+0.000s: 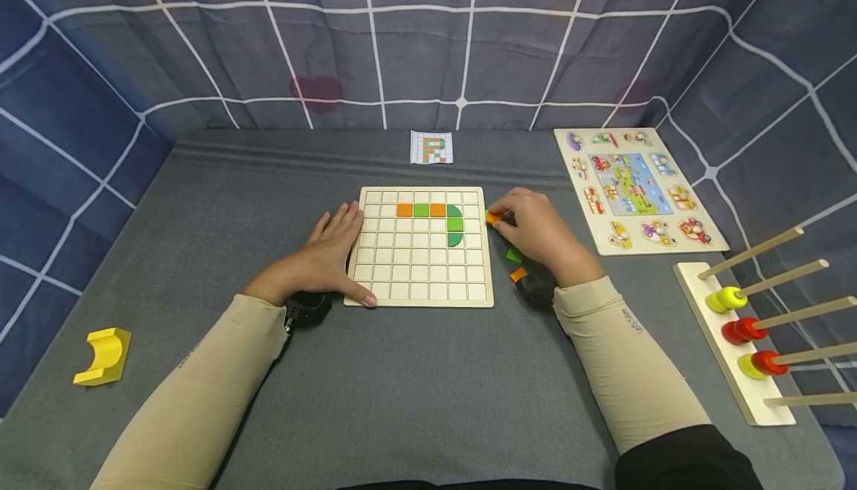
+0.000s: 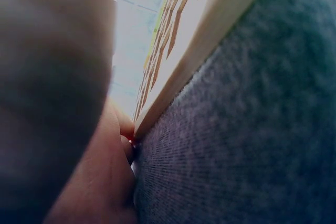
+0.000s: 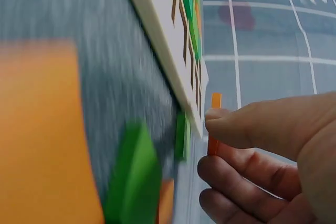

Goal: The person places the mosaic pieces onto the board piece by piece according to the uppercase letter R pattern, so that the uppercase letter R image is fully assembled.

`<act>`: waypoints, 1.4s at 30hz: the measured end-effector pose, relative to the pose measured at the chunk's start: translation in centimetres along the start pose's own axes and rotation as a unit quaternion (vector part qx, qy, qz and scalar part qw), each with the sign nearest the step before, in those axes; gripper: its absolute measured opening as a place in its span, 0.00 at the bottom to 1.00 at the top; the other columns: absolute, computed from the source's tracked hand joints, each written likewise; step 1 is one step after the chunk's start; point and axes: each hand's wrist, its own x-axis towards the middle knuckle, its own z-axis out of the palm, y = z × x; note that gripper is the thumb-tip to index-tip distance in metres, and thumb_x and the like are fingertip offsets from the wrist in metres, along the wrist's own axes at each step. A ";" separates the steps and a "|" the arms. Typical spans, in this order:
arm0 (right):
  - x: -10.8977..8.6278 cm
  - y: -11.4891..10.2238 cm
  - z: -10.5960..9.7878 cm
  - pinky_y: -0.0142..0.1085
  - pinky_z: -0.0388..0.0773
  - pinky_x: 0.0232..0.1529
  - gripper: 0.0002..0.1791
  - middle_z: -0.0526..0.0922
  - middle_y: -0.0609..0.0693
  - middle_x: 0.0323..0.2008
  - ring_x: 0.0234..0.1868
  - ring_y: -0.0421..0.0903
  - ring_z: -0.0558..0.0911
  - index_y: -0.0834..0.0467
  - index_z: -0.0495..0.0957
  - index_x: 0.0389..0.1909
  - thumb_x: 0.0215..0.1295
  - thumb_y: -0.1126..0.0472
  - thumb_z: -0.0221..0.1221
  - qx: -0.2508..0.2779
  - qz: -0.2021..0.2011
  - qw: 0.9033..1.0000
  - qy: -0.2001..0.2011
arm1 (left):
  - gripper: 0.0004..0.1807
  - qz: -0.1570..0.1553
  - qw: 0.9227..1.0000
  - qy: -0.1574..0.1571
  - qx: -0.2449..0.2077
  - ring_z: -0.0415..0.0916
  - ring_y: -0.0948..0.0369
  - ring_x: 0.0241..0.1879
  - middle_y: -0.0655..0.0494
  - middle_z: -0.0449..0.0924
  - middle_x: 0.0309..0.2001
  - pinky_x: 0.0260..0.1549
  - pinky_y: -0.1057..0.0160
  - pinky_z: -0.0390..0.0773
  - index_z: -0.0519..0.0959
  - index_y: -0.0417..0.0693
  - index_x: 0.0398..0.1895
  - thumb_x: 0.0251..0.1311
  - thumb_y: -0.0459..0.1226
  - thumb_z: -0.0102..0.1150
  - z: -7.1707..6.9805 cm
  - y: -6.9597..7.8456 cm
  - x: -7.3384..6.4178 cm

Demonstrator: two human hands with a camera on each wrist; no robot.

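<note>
A wooden grid board point(image 1: 420, 274) lies flat in the middle of the table. Orange and green tiles form a short row near its top, ending in a rounded green column point(image 1: 454, 224) on the right. My left hand point(image 1: 321, 252) rests along the board's left edge, fingers spread and thumb at the lower left corner. Just beyond the right edge, my right hand point(image 1: 538, 226) pinches an orange tile point(image 3: 216, 99) between thumb and fingers, held on edge in the right wrist view. Below that hand lie a loose green tile point(image 1: 514, 255) and an orange tile point(image 1: 518, 274).
Behind the board lies a small pattern card point(image 1: 431, 157). A picture puzzle board point(image 1: 582, 241) occupies the back right, with a pegged ring stacker point(image 1: 719, 349) in front of it. At far left sits a yellow arch-cut block point(image 1: 114, 352). Gridded cloth walls point(image 1: 415, 51) border the table.
</note>
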 end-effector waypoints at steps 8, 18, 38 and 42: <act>0.5 -2.6 1.9 0.43 0.80 0.48 0.12 0.84 0.56 0.48 0.46 0.51 0.83 0.64 0.87 0.52 0.68 0.69 0.70 0.029 -0.050 0.998 -0.017 | 0.89 0.005 1.000 0.002 -0.004 0.19 0.44 0.81 0.36 0.23 0.83 0.74 0.44 0.22 0.33 0.31 0.83 0.34 0.68 0.83 0.0 0.1 0.0; 1.4 -4.7 3.5 0.41 0.79 0.49 0.10 0.87 0.51 0.45 0.44 0.47 0.83 0.61 0.89 0.47 0.66 0.69 0.72 0.035 -0.089 0.995 -0.019 | 0.88 0.007 1.000 0.000 -0.007 0.19 0.44 0.81 0.35 0.23 0.83 0.74 0.43 0.22 0.33 0.30 0.83 0.35 0.68 0.83 0.1 0.0 0.1; 2.2 -5.7 4.2 0.40 0.80 0.51 0.13 0.89 0.50 0.44 0.46 0.47 0.84 0.61 0.90 0.49 0.64 0.71 0.73 0.043 -0.065 0.996 -0.053 | 0.89 0.003 1.000 0.000 -0.003 0.19 0.44 0.81 0.35 0.23 0.83 0.74 0.44 0.21 0.33 0.31 0.83 0.34 0.69 0.83 0.0 0.2 0.0; 2.2 -5.7 4.3 0.40 0.80 0.51 0.14 0.88 0.51 0.45 0.46 0.48 0.84 0.62 0.89 0.50 0.63 0.70 0.73 0.048 -0.054 0.996 -0.053 | 0.89 -0.001 1.000 -0.006 -0.001 0.18 0.45 0.81 0.37 0.22 0.83 0.74 0.44 0.21 0.32 0.32 0.83 0.34 0.69 0.83 0.0 0.2 0.0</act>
